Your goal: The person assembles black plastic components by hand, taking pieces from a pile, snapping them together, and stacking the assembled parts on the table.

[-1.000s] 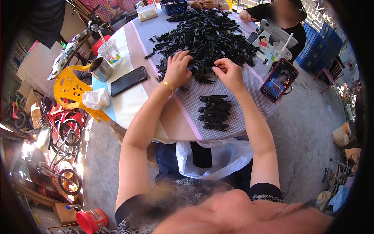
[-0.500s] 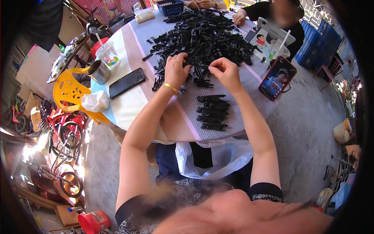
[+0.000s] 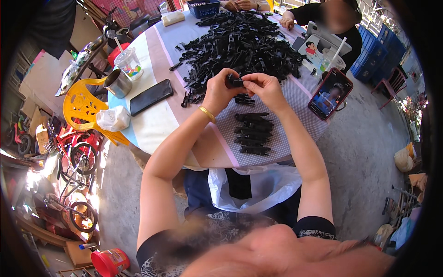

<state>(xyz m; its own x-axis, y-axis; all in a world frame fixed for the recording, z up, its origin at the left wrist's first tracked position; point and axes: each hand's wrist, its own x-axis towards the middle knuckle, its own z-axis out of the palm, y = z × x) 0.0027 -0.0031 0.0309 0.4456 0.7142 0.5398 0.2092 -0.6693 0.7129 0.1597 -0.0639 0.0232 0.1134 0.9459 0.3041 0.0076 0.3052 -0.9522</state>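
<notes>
A big heap of long, thin black plastic clip-like pieces (image 3: pixel 244 44) covers the far middle of the table. At the near edge of that heap, my left hand (image 3: pixel 220 92) is closed around one or more black plastic pieces (image 3: pixel 235 81). Thumb and fingers of my right hand (image 3: pixel 265 90) pinch the right end of the same bunch; its exact number is hidden. Just below my hands lie a few loose black pieces (image 3: pixel 244 99). Nearer to me, several more pieces (image 3: pixel 253 134) lie side by side in a short column on the dotted cloth.
A dark phone (image 3: pixel 151 98), a metal cup (image 3: pixel 117 85) and a plastic cup (image 3: pixel 129 64) sit on the left. On the right stands a lit phone (image 3: pixel 329 94). A blue basket (image 3: pixel 203 8) is at the back. Other people's hands (image 3: pixel 287 21) rest by the far edge. A white plastic bag (image 3: pixel 272 187) hangs at the near edge.
Both hands have drawn together and slightly toward me from the heap. Black pieces now show between them, held at the fingertips.
</notes>
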